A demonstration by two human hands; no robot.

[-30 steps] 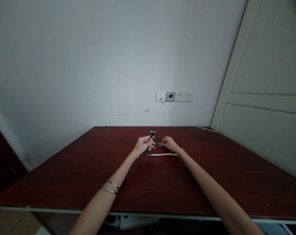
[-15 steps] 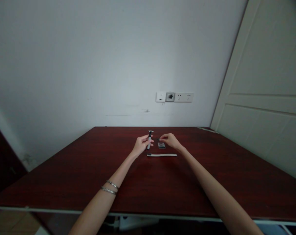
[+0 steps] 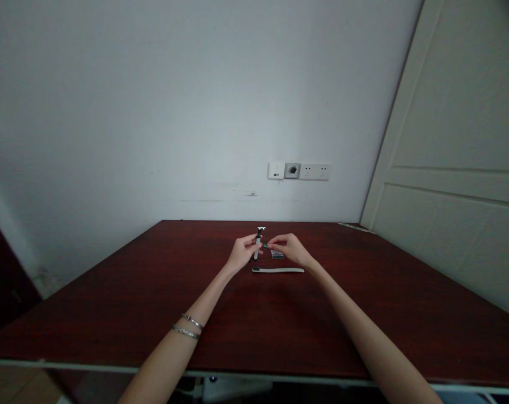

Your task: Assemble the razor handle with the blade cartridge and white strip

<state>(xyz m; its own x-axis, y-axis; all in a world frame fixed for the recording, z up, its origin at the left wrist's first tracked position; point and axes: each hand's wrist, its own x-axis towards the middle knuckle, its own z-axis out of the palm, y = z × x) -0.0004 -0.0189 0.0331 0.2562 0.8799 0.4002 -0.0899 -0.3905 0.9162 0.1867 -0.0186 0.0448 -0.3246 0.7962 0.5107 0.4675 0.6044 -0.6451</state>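
My left hand (image 3: 243,252) is closed around the white handle of a razor (image 3: 257,248), held upright with its T-shaped head at the top. The fingers of my right hand (image 3: 291,248) pinch a small dark flat piece (image 3: 265,245), close beside the razor's handle; its exact kind is too small to make out. Under my right hand, partly covered by it, lies a small clear flat case (image 3: 277,255) with dark contents. Nearer to me a long pale strip with a dark left end (image 3: 280,270) rests on the table, touched by neither hand.
The dark red wooden table (image 3: 111,303) reaches back to a white wall. Sockets and switches (image 3: 299,171) are set in the wall above it. A pale panelled door (image 3: 456,168) stands along the right side.
My right hand has moved left with the small dark piece, from above the clear case to beside the razor. My left hand keeps hold of the razor. The view has tilted slightly up.
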